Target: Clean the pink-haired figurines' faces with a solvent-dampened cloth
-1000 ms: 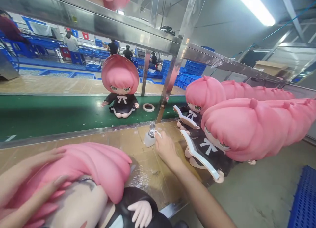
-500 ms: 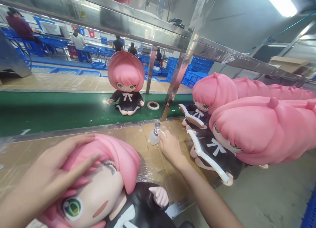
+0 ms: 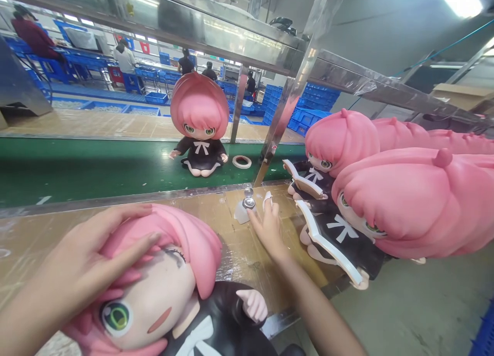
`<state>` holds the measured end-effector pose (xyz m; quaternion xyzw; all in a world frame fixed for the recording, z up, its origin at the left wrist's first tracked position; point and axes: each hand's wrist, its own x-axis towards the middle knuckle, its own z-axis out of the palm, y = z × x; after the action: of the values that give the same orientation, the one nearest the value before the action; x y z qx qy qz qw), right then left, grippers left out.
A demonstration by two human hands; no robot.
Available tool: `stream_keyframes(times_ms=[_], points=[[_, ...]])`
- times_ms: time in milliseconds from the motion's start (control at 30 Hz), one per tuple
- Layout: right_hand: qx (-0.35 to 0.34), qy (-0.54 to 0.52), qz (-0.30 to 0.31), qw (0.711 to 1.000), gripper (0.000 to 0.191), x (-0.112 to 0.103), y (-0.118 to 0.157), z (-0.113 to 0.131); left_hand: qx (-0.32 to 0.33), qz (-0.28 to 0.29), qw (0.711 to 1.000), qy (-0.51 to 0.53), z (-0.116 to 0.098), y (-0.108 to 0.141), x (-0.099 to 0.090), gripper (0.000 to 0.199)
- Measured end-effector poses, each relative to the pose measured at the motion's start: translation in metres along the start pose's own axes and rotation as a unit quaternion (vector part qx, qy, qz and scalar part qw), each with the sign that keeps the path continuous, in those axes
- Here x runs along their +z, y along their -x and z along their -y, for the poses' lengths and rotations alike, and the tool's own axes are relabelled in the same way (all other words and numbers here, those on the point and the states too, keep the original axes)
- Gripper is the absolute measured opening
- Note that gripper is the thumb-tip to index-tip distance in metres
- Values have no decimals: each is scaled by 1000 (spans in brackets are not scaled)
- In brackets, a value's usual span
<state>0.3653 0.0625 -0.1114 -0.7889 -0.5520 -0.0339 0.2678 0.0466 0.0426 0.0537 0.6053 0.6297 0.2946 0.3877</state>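
Observation:
A large pink-haired figure [image 3: 154, 294] in a black dress lies tilted at the lower left. My left hand [image 3: 90, 253] rests on its hair with the fingers spread, holding the head. Near the middle of the cardboard-covered bench [image 3: 231, 248], my right hand [image 3: 268, 230] has a small white cloth [image 3: 267, 197] between its fingers. The thumb is beside a small translucent bottle [image 3: 242, 212] with a metal top, whose round lid is raised.
Another figure [image 3: 199, 124] sits upright on the green belt [image 3: 96, 165], left of a tape roll [image 3: 242, 162]. Figures with open white books [image 3: 328, 248] line the right. A metal post [image 3: 287, 99] rises behind the bottle. People work in the background.
My right hand has lifted the white cloth off the bottle's top and moved it slightly right. The left hand stays on the figure's head. The view has shifted a little.

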Motion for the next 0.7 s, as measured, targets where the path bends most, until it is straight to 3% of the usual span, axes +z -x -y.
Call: stream_keyframes(times_ms=[200, 433, 567, 700], points=[[38, -88, -25, 995, 54, 42, -3, 2, 86, 41, 995, -35, -2, -10, 2, 56], [67, -170, -36, 983, 49, 48, -21, -4, 154, -2, 981, -115, -2, -24, 8, 36], [96, -191, -62, 975, 48, 35, -35, 0, 184, -10, 971, -150, -12, -25, 15, 31], [87, -233, -95, 964, 49, -15, -13, 16, 204, -21, 962, -179, -13, -27, 16, 29]])
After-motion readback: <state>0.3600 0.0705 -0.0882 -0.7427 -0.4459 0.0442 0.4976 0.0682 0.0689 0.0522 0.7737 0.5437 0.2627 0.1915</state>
